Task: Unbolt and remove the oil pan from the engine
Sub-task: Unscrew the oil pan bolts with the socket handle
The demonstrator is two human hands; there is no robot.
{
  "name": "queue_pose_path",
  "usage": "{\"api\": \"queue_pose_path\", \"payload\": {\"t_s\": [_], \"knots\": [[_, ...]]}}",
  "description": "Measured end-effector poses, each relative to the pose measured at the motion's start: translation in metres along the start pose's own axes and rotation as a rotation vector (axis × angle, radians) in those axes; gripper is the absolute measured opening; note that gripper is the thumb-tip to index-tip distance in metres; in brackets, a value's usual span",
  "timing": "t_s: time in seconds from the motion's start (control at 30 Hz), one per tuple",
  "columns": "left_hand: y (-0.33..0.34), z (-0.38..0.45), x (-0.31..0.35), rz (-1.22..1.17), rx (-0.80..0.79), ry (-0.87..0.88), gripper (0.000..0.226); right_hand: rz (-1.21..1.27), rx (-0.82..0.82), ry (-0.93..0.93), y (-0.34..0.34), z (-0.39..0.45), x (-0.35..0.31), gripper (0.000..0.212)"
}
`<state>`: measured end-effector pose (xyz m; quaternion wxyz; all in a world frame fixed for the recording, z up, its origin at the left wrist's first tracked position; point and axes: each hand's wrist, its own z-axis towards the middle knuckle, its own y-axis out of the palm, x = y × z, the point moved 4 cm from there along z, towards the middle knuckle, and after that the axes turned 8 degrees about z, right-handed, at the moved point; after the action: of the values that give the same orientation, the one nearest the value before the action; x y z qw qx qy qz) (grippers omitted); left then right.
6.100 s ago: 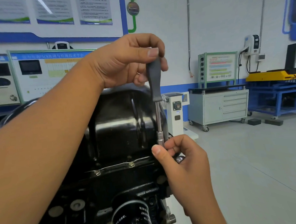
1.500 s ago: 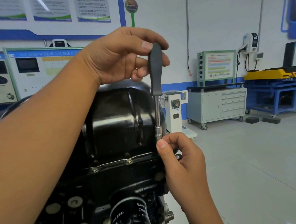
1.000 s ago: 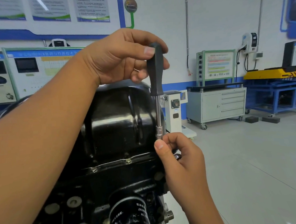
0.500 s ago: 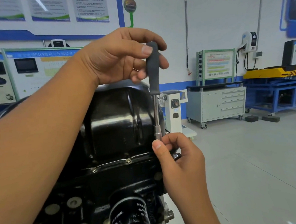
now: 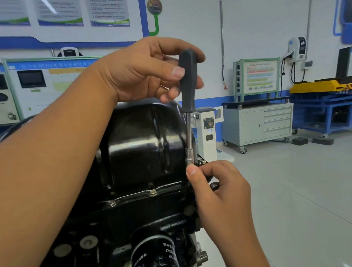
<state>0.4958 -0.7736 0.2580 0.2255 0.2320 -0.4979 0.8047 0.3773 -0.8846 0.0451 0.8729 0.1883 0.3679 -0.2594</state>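
The glossy black oil pan [image 5: 143,143] sits on top of the upturned black engine [image 5: 119,234]. Two bolts [image 5: 152,193] show along its near flange. A nut driver [image 5: 188,96] with a dark grey handle and steel shaft stands upright at the pan's right edge. My left hand [image 5: 147,71] grips the handle from the left with fingers curled round it. My right hand [image 5: 217,190] pinches the socket at the shaft's lower end with thumb and fingers. The bolt under the socket is hidden.
A black oil filter [image 5: 155,257] sticks out of the engine's near side. A white stand post [image 5: 206,131] is just behind the pan. Farther right stand a grey wheeled cabinet [image 5: 258,125] and a blue bench [image 5: 329,113] on the grey floor.
My left fingers have shifted round the handle between frames while the driver stays upright at the same spot. My right hand keeps pinching the socket.
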Motion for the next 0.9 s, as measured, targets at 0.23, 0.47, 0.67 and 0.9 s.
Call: {"api": "queue_pose_path", "payload": {"t_s": [0.23,0.47,0.67,0.9], "knots": [[0.0023,0.0024,-0.0018,-0.001,0.041,-0.019,0.045,-0.024,-0.032,0.042,-0.0011,0.0011,-0.0021,0.02],[0.0015,0.0016,0.001,0.025,0.074,-0.034,0.033,-0.029,-0.031,0.064,0.0005,-0.001,-0.0037,0.019],[0.0029,0.0005,0.0024,-0.006,0.026,-0.011,0.036,-0.014,-0.082,0.105,0.0024,-0.0032,-0.0039,0.02],[0.0015,0.0011,0.0019,-0.005,0.076,0.0,0.037,-0.003,-0.099,0.129,0.004,-0.005,-0.0023,0.016]]}}
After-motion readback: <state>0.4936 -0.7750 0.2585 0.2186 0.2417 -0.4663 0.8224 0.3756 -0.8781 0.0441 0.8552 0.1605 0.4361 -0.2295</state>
